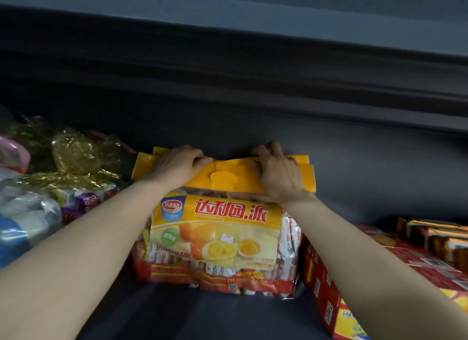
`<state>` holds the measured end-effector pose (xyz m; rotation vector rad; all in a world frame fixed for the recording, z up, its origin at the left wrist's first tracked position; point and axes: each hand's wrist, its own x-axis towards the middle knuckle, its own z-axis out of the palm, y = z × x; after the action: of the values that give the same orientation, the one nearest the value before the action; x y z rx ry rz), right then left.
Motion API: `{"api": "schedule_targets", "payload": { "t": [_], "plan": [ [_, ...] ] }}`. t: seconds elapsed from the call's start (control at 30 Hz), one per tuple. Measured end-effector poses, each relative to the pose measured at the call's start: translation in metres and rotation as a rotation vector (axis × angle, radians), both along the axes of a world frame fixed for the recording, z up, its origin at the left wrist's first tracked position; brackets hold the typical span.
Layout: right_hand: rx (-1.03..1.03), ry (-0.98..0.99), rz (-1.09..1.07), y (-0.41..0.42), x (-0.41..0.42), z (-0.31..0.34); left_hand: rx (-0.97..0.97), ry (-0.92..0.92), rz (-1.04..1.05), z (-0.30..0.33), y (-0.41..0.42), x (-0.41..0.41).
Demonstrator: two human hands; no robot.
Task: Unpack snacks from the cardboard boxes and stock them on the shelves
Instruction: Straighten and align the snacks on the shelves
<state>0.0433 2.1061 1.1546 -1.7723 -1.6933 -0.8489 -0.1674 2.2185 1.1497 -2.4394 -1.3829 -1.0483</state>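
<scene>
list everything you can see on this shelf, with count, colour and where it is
yellow plastic snack bag with red lettering: one, yellow and orange, centre of the shelf, lying on the red packs
red-and-white packs of wrapped snack sticks: count unclear, red and white, centre, under the yellow bag
gold cellophane-wrapped packs: count unclear, gold, left
blue and clear plastic bags: count unclear, blue, white and purple, far left
red cardboard snack boxes: several, red with yellow, right
brown-and-orange packs: several, far right, on the red boxes
dark grey shelf: one, beneath and behind everything
left hand: grips the bag's top flap, left side
right hand: grips the flap, right side
</scene>
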Motion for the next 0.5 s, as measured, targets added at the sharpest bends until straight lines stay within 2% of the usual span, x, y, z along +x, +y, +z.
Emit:
{"api": "schedule_targets", "payload": {
  "t": [0.07, 0.17, 0.27, 0.33, 0.43, 0.5],
  "plan": [
    [-0.045, -0.021, -0.007, -0.009, 0.002, 0.003, -0.074, 0.05, -0.081, 0.001, -0.013, -0.006],
    [-0.087, 0.106, 0.075, -0.012, 0.001, 0.006, -0.222, -0.113, -0.134, 0.008, -0.021, -0.001],
    [-0.048, 0.014, 0.003, -0.011, 0.001, 0.006, -0.323, -0.175, -0.074, 0.017, -0.02, 0.006],
    [0.01, -0.114, -0.114, -0.016, -0.002, 0.0, -0.246, -0.125, -0.005, 0.015, -0.018, 0.007],
    [0.116, -0.234, -0.086, -0.031, -0.02, -0.023, -0.001, -0.116, 0.036, 0.007, -0.022, 0.004],
    [0.009, -0.195, -0.073, -0.04, -0.029, -0.044, 0.188, -0.133, 0.042, -0.002, -0.031, 0.001]
  ]
}}
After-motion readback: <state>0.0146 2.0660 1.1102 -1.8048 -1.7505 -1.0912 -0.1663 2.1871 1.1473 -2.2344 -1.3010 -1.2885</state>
